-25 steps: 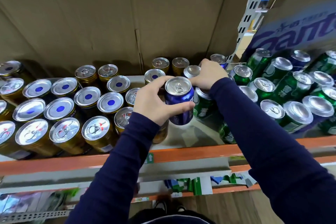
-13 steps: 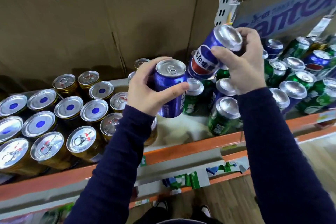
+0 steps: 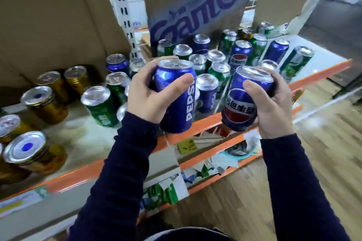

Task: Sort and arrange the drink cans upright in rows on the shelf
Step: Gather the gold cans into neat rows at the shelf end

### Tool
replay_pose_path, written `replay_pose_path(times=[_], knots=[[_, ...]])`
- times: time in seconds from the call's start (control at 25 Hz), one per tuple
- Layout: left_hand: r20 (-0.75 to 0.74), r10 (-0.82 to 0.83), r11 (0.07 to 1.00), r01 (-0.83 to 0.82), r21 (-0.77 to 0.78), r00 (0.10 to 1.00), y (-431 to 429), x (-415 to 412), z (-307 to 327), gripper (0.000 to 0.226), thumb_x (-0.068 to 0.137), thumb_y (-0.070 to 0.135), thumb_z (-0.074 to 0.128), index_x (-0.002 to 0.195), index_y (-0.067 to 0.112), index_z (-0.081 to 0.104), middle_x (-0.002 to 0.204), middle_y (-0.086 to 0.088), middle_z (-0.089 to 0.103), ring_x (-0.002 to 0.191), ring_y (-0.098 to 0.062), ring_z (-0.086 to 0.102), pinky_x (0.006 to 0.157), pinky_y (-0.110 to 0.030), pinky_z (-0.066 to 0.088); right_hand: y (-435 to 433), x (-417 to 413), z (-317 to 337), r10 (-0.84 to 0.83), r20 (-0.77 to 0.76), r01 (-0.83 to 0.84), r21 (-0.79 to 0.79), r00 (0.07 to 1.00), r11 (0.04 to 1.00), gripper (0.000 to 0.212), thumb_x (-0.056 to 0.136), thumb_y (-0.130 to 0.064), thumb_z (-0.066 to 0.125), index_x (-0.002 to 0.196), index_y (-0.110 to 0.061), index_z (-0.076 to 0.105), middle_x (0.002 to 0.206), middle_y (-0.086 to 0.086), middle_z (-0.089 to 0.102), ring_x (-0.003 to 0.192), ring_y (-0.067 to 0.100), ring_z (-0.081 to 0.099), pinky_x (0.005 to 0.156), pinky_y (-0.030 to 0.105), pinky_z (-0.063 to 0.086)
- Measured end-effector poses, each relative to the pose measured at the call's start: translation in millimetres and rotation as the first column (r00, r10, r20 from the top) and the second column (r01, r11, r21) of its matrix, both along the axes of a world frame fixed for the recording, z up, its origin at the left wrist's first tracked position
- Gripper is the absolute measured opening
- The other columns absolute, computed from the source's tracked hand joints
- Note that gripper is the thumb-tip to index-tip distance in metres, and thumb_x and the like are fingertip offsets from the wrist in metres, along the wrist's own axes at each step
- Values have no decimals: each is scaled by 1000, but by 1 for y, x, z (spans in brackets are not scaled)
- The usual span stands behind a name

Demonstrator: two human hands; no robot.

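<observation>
PEPSI-lettered can [image 3: 177,101] being gripped in left hand [image 3: 146,96], fingers [image 3: 152,64] curled round it; logo can [image 3: 242,103] being gripped likewise in right hand [image 3: 272,109], both over shelf [image 3: 84,139] front edge.

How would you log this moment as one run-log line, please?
left hand: grips PEPSI-lettered blue can | right hand: grips globe-logo blue can | both: held off the shelf | placement: pending
</observation>
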State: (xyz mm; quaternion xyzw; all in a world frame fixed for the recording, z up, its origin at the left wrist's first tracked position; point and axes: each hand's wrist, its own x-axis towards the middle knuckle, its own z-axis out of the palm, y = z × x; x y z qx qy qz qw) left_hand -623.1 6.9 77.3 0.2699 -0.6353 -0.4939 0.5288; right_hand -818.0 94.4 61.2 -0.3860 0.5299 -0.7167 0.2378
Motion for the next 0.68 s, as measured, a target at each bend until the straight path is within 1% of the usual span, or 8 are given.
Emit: replay_pose_path(times=[0.08,0.12,0.2,0.24,0.32,0.4,0.52,0.68], knots=[[15,-13,1000,13,-8,1000,12,-40,-3,36,66,35,73,96,16,68,91,2,72,86,-16,66,78,-29,52,19,-39,-3,-13,-36,13,14,999,1000,48,68,-30,73,110,-13,57,96,-6,71,88,12,67,73,26,52],[27,-10,1000,10,-8,1000,16,-58,-3,38,66,36,73,97,16,68,92,2,72,87,-17,66,79,-31,53,27,-57,-4,-16,-53,18,25,998,1000,48,68,-30,73,110,-14,58,97,-5,71,88,12,67,72,26,52],[54,-4,1000,4,-1,999,19,-90,-5,43,66,39,74,100,14,68,96,-3,72,90,-22,67,82,-40,54,38,-87,-8,-19,-49,21,35,999,999,51,68,-30,73,113,-10,58,99,-3,70,87,12,67,71,25,52],[65,-6,1000,6,4,998,19,-102,-5,43,66,39,74,101,14,68,97,-5,71,91,-24,67,83,-42,54,40,-99,-10,-21,-45,22,34,999,999,54,68,-30,72,115,-7,57,100,-3,69,87,11,67,70,23,52],[73,-17,1000,16,9,997,16,-127,-3,40,66,39,74,99,17,68,96,-3,72,90,-22,67,81,-39,55,38,-123,-14,-24,-43,25,27,999,999,58,68,-29,73,117,-4,55,100,-3,69,86,9,67,69,20,51],[86,-28,1000,28,1,996,8,-154,-1,40,67,38,73,99,15,68,95,-3,72,88,-21,67,79,-37,55,27,-147,-14,-17,-46,18,20,999,1000,55,70,-26,74,117,-5,55,98,-5,69,85,7,67,69,19,51],[75,6,1000,-7,4,997,-14,-193,2,42,67,38,74,99,12,68,95,-3,71,89,-21,67,80,-41,54,0,-183,-11,5,-86,-4,20,996,1000,48,73,-20,73,116,-8,55,96,-6,69,85,6,66,69,18,51],[75,40,999,-39,-19,996,-46,-239,14,37,67,39,74,96,18,69,94,-1,72,89,-19,67,82,-41,54,-40,-228,1,32,-158,-31,7,987,1000,46,73,-24,73,114,-12,55,101,-2,67,88,8,66,72,21,51]])
